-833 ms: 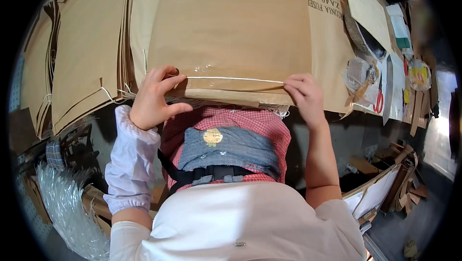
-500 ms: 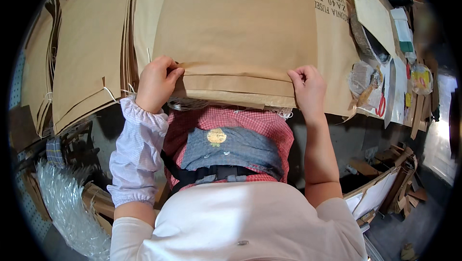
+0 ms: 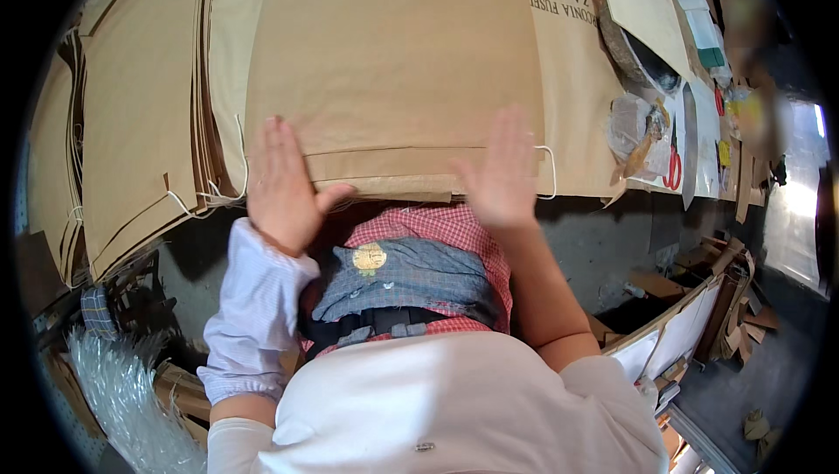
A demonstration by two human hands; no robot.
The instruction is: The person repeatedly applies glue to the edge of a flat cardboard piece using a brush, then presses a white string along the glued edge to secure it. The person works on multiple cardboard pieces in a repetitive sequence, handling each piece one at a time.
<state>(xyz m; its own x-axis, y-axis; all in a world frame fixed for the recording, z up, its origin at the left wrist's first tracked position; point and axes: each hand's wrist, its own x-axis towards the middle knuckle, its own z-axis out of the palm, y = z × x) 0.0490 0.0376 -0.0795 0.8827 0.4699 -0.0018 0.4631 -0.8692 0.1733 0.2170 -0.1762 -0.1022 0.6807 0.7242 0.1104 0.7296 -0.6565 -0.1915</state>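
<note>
A large brown paper sack (image 3: 393, 55) lies flat in front of me, with a fold running along its near edge. My left hand (image 3: 287, 186) rests at the left end of that fold, open, its fingers stretched forward and its thumb apart. Over the right part of the fold is my right hand (image 3: 505, 172), also open with fingers extended and blurred by motion; whether it touches the paper I cannot tell. White string (image 3: 552, 172) sticks out beyond the sack's right edge. Another length of string (image 3: 242, 159) curves up beside the left edge.
Stacks of brown paper sacks (image 3: 140, 116) with string ends lie to the left. At the right are a crumpled clear plastic bag (image 3: 631, 129), red-handled scissors (image 3: 672, 168) and a long grey blade (image 3: 689, 142). Below the work surface sit shiny clear strands (image 3: 131, 395) and cardboard pieces (image 3: 743, 334).
Both hands have gone from pinching the sack's fold to being open with fingers straight. My right hand has come inward to the left. The whole view has shifted slightly.
</note>
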